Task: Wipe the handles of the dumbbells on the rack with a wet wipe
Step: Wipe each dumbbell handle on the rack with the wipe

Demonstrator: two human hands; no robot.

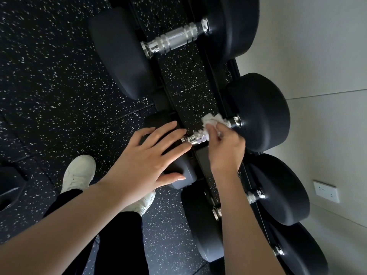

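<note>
Wet wipe [211, 120] and right hand [226, 149] cover much of one handle [195, 136]; the forearm [238, 215] hides the middle of the next handle [255, 196]; the bottom edge crops the last dumbbell [297, 253].

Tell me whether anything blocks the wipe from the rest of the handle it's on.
Nothing lies between them: the right hand holds the wet wipe on the handle, and the bare knurled stretch beside it is open. Only fingertips of the left hand lie by the near collar.
</note>
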